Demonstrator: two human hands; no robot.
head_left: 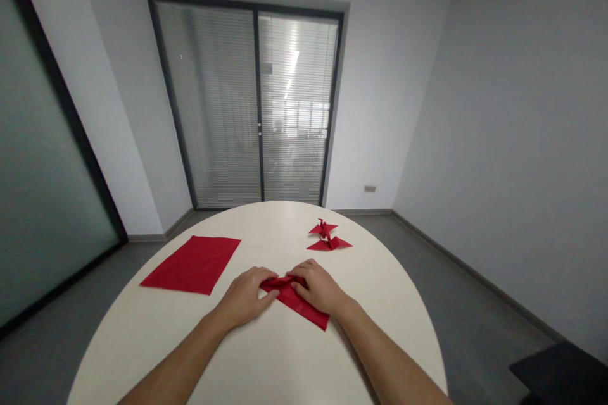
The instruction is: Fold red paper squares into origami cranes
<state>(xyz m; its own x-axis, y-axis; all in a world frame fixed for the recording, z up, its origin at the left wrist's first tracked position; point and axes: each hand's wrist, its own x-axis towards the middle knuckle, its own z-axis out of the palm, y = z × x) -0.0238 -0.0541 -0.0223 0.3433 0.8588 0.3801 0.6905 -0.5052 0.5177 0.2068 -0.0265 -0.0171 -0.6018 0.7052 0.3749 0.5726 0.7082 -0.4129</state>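
A partly folded sheet of red paper [304, 307] lies on the round table in front of me, one edge slanting down to the right. My left hand [247, 294] holds its left end, thumb on the near side and fingers over the far side. On the right part of the paper rests my right hand [316, 285], its fingers curled over the top and the thumb pressed on the fold. Both hands cover portions of the paper, so some of the creases are hidden.
A flat red paper sheet [192, 266] lies on the left of the white round table [266, 367]. Two folded red paper cranes [331, 243] stand beyond my right hand. Behind the table are a glass door with blinds [299, 107] and a dark seat [565, 367] at lower right.
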